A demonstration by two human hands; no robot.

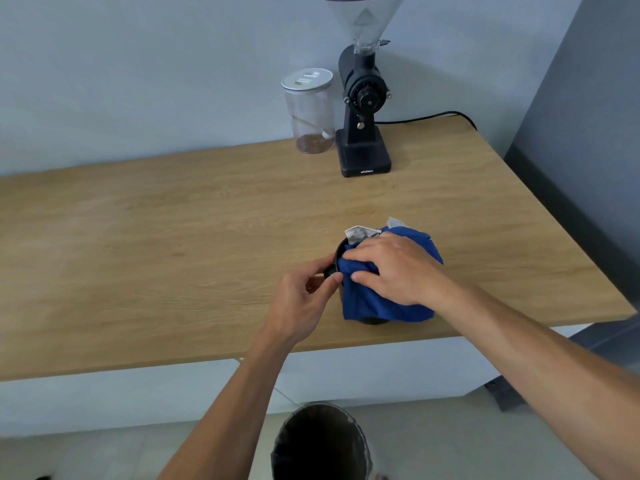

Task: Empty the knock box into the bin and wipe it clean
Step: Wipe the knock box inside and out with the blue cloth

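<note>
A black knock box stands on the wooden counter, near its front edge. A blue cloth is draped over most of the box, with a white label sticking up behind. My right hand presses down on the cloth over the top of the box. My left hand grips the box's left rim and side with thumb and fingers. Only the left rim and a bit of the base show. Below the counter edge, a bin with a dark liner stands on the floor.
A black coffee grinder with a clear hopper stands at the back of the counter, its cable trailing right. A clear lidded jar is left of it. A dark wall panel borders the counter's right side.
</note>
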